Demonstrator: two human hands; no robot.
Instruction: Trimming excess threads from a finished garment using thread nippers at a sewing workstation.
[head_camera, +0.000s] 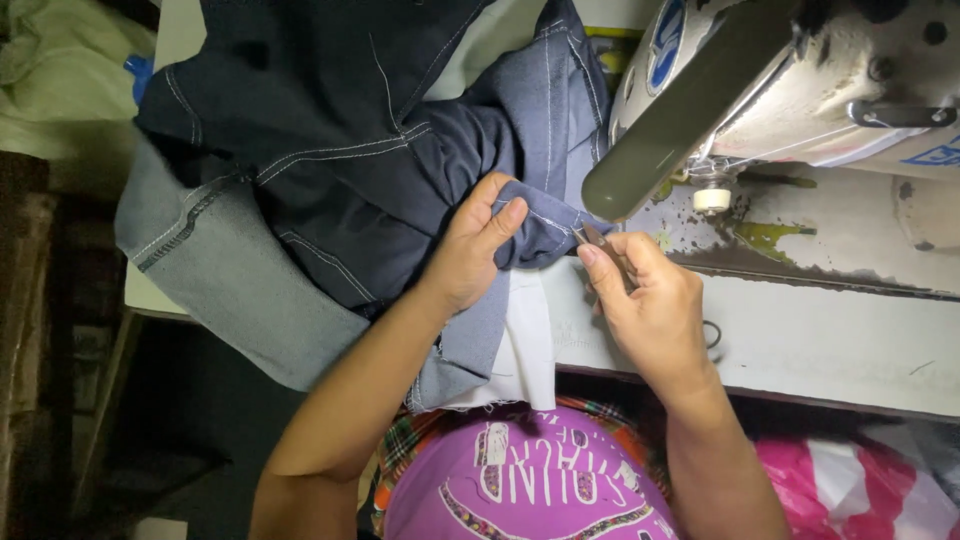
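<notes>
A dark blue denim garment (330, 150) with white stitching lies bunched on the sewing table (800, 340), its grey inner side hanging over the front edge. My left hand (470, 245) pinches a folded seam of the denim near the middle. My right hand (645, 305) holds a small metal thread snipper (592, 238), its tip touching the seam just right of my left thumb. A white pocket lining (525, 345) hangs below the denim between my forearms.
The white sewing machine (800, 90) fills the upper right, its grey-green arm (680, 120) reaching down toward my hands. A pink plastic bag (850, 480) sits at lower right. Pale green cloth (60, 70) lies at upper left. Dark floor shows left of the table.
</notes>
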